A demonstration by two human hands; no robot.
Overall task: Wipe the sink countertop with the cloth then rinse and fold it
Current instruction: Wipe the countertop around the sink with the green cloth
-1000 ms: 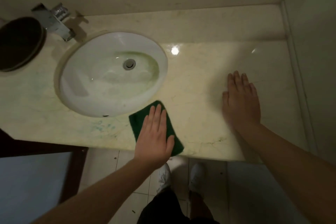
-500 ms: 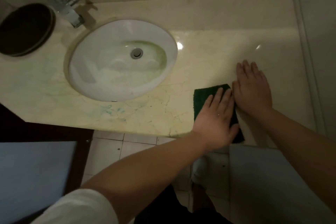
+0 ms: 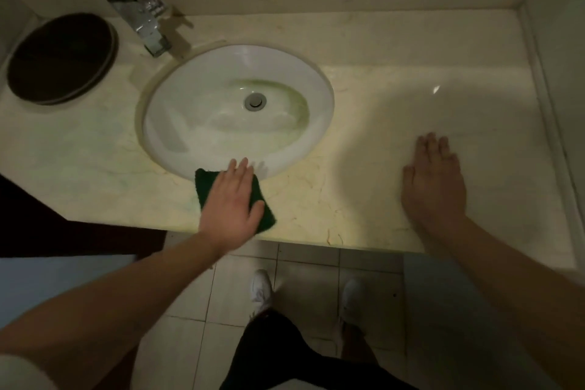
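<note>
The green cloth (image 3: 205, 182) lies flat on the front strip of the countertop (image 3: 364, 187), just below the near rim of the sink (image 3: 196, 104), with one corner toward the basin and the opposite corner almost at the counter's front edge. Its long axis runs diagonally, from upper left to lower right. We have our left hand (image 3: 229, 206) pressed flat on top of it, fingers (image 3: 242, 168) spread and straight, not curled around the fabric; the tips reach past the cloth's far edge to the sink rim. The forearm comes in low from the lower left, roughly along that diagonal, and the hand looks blurred.

Our right hand (image 3: 433, 180) rests well apart on the right, palm down on bare stone, fingers open and holding nothing. We judge it is bracing us. The left hand is plainly the one to carry the wipe, and unwiped counter lies to either side.
</note>
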